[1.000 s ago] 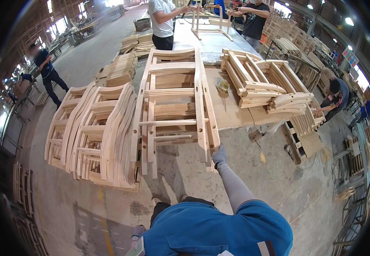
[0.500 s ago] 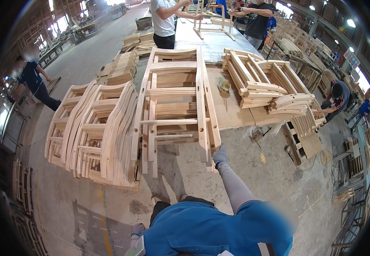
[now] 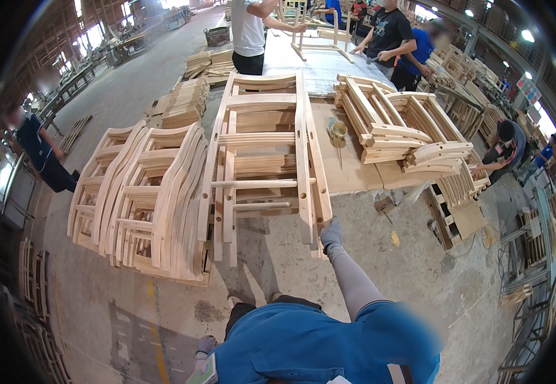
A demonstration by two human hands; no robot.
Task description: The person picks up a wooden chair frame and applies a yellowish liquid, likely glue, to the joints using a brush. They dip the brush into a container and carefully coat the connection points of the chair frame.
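Note:
My right hand (image 3: 332,233), in a grey glove, reaches forward and grips the near leg end of a wooden chair-back frame. That frame belongs to a stack of pale chair-back frames (image 3: 264,139) lying in front of me, their legs pointing toward me. The frames have curved top rails, slats and round dowel rungs, with drilled holes in the legs. My left hand (image 3: 207,344), also gloved, hangs low by my side, apart from the wood. Its fingers are too small and partly hidden to read.
More chair-back frames (image 3: 156,192) are stacked at left. On the cardboard-covered table (image 3: 351,169) stand a small pot (image 3: 337,131) and further wooden frames (image 3: 387,115). Several people work around the far table (image 3: 291,61); one person (image 3: 507,150) bends at right, another (image 3: 44,150) is at left.
The person at left has moved farther left. At the far table, a person in black has lowered their arms, and one in blue shows more fully. My hands have hardly moved.

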